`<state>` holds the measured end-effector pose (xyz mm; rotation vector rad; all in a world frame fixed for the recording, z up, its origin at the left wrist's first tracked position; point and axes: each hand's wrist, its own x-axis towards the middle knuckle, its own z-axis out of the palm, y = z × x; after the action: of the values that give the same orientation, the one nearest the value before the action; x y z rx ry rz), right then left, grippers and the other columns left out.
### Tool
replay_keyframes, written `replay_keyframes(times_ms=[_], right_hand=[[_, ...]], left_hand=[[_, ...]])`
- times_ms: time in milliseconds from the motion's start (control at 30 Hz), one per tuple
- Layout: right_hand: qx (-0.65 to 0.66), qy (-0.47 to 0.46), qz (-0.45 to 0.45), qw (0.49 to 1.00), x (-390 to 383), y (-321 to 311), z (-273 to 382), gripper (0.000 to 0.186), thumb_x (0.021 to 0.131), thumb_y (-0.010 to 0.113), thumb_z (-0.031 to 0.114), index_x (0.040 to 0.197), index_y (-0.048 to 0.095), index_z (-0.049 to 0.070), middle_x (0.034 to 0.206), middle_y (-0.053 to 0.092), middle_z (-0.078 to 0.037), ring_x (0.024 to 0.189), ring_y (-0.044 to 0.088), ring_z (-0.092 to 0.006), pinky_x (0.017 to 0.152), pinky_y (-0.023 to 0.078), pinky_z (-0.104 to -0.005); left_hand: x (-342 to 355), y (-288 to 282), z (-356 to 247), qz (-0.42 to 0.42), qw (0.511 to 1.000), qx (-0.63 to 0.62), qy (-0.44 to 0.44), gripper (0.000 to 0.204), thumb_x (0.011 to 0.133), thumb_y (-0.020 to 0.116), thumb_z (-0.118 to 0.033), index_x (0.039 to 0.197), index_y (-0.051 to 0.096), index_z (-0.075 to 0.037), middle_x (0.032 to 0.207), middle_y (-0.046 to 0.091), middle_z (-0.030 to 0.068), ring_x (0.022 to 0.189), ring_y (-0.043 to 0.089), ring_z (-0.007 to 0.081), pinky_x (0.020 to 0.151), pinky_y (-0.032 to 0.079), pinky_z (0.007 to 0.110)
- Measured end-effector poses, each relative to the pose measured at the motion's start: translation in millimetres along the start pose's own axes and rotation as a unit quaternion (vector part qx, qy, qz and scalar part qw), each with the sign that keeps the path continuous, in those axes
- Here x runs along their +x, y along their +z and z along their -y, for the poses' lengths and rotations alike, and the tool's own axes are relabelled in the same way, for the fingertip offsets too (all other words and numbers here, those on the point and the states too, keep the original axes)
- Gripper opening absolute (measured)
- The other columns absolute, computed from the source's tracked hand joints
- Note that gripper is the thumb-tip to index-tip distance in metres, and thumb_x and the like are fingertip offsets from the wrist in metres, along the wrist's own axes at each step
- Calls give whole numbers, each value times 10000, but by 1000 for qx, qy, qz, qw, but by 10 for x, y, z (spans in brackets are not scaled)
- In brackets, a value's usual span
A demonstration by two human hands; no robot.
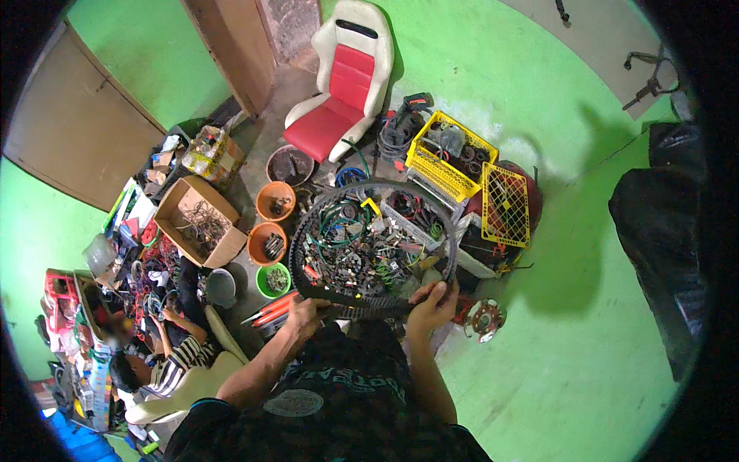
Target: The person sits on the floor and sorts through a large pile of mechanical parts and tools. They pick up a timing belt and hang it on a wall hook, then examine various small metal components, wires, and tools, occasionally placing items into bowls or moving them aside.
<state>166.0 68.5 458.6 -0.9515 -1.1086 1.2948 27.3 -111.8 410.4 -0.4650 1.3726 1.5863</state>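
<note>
A big black toothed rubber belt (451, 245) is stretched into a wide loop in front of me. My left hand (305, 316) is closed around its near left edge. My right hand (433, 305) grips the near right edge, with the thumb on top. Between the hands the belt's ribbed inner face shows, and a second strand seems to run there. Through the loop I see a heap of small parts (362, 250), with green hose and cables among them. What lies under the near side of the belt is hidden.
Beyond the heap stands a red and white seat (346, 92). Yellow crates (454, 154) are at the right; orange buckets (267, 243), a green bowl (273, 280) and a cardboard box (198, 219) at the left. A person in a striped shirt (185, 366) sits lower left, handling cables.
</note>
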Motion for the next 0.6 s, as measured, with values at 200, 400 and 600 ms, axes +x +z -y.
replay_keyframes(times_ms=[200,400,600], right_hand=[[-87,56,39,994,74,50,-218,273,997,496,284,940,497,17,614,441,-27,420,420,-108,379,357,-262],[4,98,52,994,180,486,-312,313,1008,474,303,820,425,57,582,379,-11,393,371,-110,359,320,-266],[6,49,110,993,178,1003,-280,323,1031,427,277,786,398,68,600,384,-14,398,371,-106,358,329,-265]], left_hand=[[265,-323,332,83,994,6,66,541,732,558,226,1210,497,-18,1150,599,156,1020,622,328,814,565,455],[29,-177,-47,22,985,-164,56,397,815,496,138,1198,526,39,1233,589,200,1119,591,343,914,508,485],[308,-311,-168,72,963,-258,29,330,912,431,-18,1225,526,-60,1190,601,127,1146,564,285,978,431,548]])
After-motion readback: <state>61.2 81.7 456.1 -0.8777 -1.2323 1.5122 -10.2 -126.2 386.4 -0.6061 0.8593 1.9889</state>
